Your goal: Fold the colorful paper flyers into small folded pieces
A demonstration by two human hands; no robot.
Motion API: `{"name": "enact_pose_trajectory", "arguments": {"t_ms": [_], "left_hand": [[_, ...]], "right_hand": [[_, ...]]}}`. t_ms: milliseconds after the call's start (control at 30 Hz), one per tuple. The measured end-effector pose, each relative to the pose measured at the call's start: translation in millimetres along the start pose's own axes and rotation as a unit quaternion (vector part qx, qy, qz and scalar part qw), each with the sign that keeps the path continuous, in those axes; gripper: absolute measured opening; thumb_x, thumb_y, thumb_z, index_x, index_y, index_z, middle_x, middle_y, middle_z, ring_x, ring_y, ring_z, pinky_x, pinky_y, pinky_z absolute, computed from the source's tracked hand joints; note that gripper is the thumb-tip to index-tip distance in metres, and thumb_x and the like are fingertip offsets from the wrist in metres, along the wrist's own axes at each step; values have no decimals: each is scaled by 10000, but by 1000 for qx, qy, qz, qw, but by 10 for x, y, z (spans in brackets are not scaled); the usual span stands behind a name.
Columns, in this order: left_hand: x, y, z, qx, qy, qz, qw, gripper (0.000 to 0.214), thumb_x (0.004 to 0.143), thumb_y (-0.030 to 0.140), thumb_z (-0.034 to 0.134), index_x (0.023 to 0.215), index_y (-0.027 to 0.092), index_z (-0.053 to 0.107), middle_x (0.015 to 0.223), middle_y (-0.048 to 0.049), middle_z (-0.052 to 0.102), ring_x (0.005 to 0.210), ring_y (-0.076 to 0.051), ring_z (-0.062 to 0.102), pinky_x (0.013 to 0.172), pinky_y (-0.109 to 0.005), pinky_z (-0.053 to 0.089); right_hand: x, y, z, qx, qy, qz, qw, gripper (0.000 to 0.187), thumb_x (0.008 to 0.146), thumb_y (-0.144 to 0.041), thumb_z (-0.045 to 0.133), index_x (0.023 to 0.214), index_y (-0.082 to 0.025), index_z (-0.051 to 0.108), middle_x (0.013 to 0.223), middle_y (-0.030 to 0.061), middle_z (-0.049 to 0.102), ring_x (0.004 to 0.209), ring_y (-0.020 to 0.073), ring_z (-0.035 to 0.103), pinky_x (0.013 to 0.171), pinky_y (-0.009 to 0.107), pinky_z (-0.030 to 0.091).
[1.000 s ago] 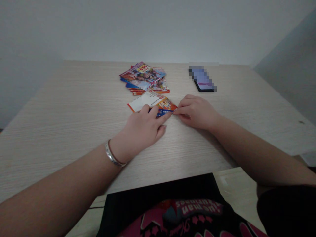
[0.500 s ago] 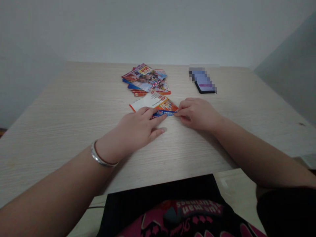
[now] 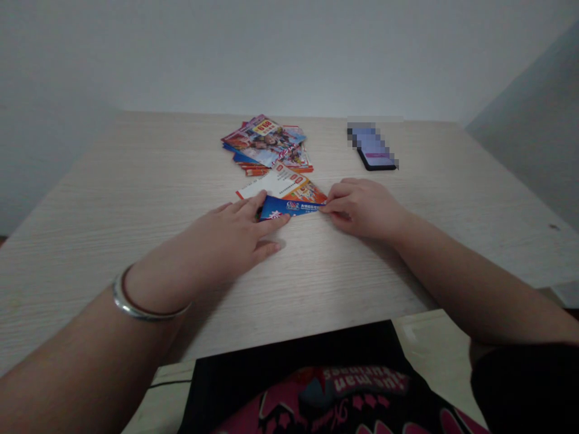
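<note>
A pale wall (image 3: 289,60) rises behind a light wood-grain bench (image 3: 113,181). On the bench's near half, in front of a loose stack of colourful leaflets (image 3: 265,141), lies a folded leaflet (image 3: 294,194), its white and orange face up and a blue strip with white print along the near edge. Its far corner reaches the front of the stack; whether the two touch, I cannot tell.

The left hand (image 3: 230,232) is spread low over the leaflet's left end, fingers apart, forefinger along the blue strip and thumb out over the bench. The right hand (image 3: 362,208) pinches the right-hand corner between thumb and fingertips. A silver bangle (image 3: 145,313) circles the left wrist. A phone (image 3: 375,154), partly blurred, lies beyond the right hand, well apart from the stack. A black shirt with pink print (image 3: 335,392) fills the bottom edge.
</note>
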State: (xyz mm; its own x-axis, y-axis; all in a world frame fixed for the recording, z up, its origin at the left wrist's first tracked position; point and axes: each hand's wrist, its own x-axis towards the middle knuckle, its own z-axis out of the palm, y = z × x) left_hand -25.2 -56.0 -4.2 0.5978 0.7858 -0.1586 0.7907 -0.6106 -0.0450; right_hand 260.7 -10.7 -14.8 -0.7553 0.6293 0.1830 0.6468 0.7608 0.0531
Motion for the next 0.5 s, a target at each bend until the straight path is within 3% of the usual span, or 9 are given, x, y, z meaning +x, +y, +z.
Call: {"name": "enact_pose_trajectory", "arguments": {"t_ms": [267, 500], "left_hand": [[-38, -47, 41, -20, 39, 41, 998, 531, 1075, 411, 467, 1575, 232, 478, 1580, -210, 493, 1465, -435, 462, 1151, -568, 441], [-17, -89, 98, -54, 53, 38, 996, 571, 1041, 488, 481, 1565, 261, 505, 1514, -178, 571, 1390, -396, 531, 1150, -572, 438]], "right_hand": [[-16, 23, 109, 39, 61, -3, 997, 228, 933, -212, 596, 1003, -203, 813, 1095, 72, 803, 949, 224, 702, 811, 339, 503], [5, -11, 126, 6, 49, 6, 999, 222, 938, -234, 593, 937, -195, 811, 986, 85, 804, 885, 236, 700, 754, 350, 494]]}}
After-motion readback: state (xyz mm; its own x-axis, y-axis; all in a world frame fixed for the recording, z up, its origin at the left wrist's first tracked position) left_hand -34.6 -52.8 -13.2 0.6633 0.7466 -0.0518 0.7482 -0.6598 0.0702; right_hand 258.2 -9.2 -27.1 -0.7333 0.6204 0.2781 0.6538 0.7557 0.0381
